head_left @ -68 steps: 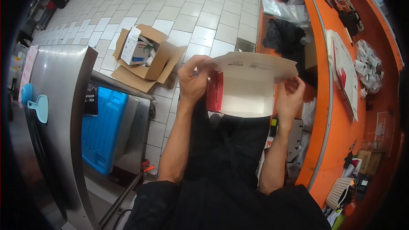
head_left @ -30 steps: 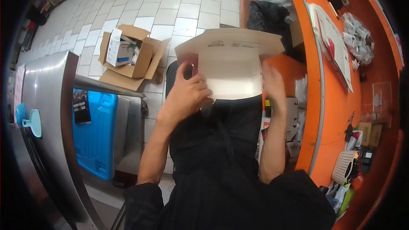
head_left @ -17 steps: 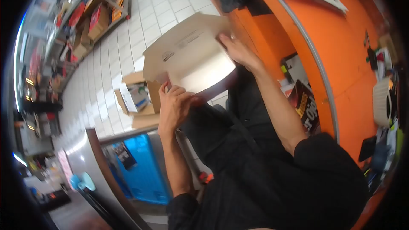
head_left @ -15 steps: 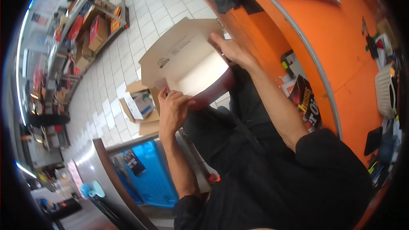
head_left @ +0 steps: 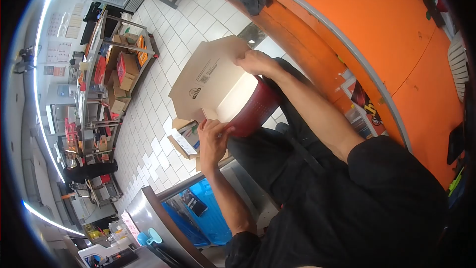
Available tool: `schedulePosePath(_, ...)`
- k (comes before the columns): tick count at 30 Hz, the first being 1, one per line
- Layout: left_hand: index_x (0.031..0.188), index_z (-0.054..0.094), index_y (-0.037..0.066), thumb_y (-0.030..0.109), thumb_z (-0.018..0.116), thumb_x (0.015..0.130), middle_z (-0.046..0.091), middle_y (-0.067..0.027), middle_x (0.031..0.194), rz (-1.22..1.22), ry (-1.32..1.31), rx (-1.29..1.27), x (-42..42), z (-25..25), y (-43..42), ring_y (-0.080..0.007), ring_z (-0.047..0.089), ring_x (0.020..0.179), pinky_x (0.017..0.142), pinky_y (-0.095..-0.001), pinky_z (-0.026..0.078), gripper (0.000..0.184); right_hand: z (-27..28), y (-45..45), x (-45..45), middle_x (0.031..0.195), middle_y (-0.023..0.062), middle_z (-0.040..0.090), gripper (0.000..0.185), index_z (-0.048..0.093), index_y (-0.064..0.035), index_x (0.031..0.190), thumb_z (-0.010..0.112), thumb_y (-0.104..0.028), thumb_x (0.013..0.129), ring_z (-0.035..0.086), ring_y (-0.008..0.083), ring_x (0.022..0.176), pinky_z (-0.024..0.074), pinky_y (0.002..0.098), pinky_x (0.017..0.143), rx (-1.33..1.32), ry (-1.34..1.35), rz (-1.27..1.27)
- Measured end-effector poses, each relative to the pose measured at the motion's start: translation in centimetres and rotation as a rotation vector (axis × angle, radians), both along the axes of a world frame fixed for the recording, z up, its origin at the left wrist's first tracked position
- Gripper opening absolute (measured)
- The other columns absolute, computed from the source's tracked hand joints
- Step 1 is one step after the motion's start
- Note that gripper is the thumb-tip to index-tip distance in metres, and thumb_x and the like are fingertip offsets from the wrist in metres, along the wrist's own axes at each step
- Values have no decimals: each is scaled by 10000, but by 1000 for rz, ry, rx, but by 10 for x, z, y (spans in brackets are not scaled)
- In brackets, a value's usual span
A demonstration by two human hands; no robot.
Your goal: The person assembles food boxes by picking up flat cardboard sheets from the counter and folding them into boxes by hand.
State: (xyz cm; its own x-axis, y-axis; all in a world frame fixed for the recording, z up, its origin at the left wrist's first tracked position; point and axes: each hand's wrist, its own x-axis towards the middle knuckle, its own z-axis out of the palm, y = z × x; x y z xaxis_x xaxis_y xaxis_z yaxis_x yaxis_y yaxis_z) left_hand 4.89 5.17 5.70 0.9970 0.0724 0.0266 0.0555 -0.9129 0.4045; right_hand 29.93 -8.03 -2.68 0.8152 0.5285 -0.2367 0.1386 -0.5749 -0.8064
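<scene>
A carton box, dark red outside and pale inside, is held tilted in front of my body, its wide printed lid raised. My left hand grips the near left corner of the box, the thumb along the red wall. At the upper right corner, where lid and side wall meet, my right hand is closed on the box. Part of the pale inside shows; the red front wall faces my lap.
An open brown carton lies on the tiled floor beyond my left hand. Blue plastic bins stand under a steel counter at lower left. An orange counter runs along the right. Metal shelves hold boxes at far left.
The view has swung left, bringing the shelves into sight. The box has turned from facing me squarely to a tilt, showing its red wall. My right hand, earlier moving beside it, now grips its corner.
</scene>
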Motion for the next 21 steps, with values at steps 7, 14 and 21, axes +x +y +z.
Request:
schedulePosePath(7,900,754,76,222,731,861,635,-74,788,32,19,-19,-1,7,-6,-261,598,882,1042,-473,339,153,22,-60,-40,1277,230,630,620,573,51,1318,610,-449,955,590,264,1220,433,361,1039,403,321,38)
schedulePosePath(14,943,762,96,248,702,898,686,-78,876,49,-7,-31,-1,13,-8,-263,626,952,1112,-528,284,169,46,-78,-47,1261,221,641,575,534,38,1364,624,-374,974,610,269,1193,452,349,1020,398,116,47)
schedulePosePath(21,1029,761,97,270,644,940,729,-125,879,100,48,-148,14,16,-33,-311,699,852,1212,-601,49,227,201,-90,-17,991,162,731,257,687,-11,1095,694,-164,889,723,271,889,557,334,797,521,-643,-202)
